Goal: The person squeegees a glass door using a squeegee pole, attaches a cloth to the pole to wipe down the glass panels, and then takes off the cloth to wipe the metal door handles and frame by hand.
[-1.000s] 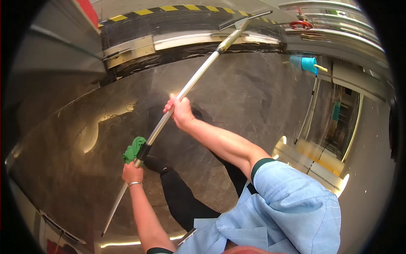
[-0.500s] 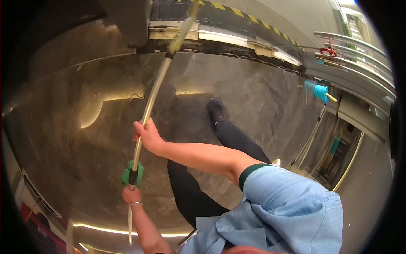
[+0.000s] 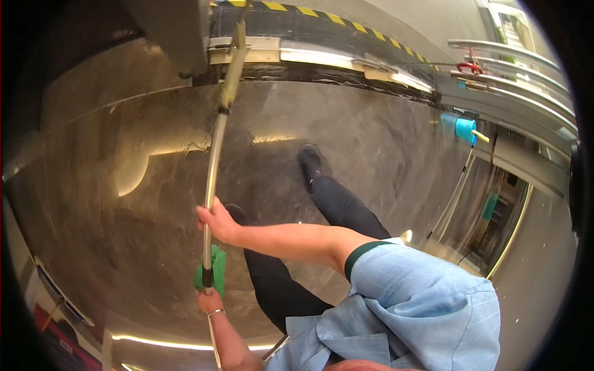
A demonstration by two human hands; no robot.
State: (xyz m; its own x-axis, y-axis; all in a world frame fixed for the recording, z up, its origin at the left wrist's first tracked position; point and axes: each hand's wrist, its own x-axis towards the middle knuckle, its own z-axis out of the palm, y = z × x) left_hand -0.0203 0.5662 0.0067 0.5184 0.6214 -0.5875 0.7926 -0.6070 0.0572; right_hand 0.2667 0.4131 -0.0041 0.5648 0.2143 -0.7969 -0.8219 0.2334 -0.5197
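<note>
My right hand [image 3: 219,224] is wrapped round the middle of a long metal pole [image 3: 215,164], which runs up the view away from me. Lower down, my left hand [image 3: 210,301] grips the same pole near a black collar. A green cloth [image 3: 216,272] hangs at the pole just above my left hand, partly behind it. Beyond a dark joint, the pole's far part looks yellowish and pale; its tip reaches the top edge, and I cannot make out what is on it.
Dark, shiny floor [image 3: 179,229] surrounds my feet. Across the top run a ledge [image 3: 322,57] and yellow-black striped tape [image 3: 334,18]. On the right are a blue bucket [image 3: 464,130], thin poles [image 3: 455,191], metal rails [image 3: 513,60] and a red valve wheel [image 3: 470,68].
Both hands have drawn back towards me with the pole. The pole now stands closer to vertical in the view, its lower end swung right. The view has shifted slightly.
</note>
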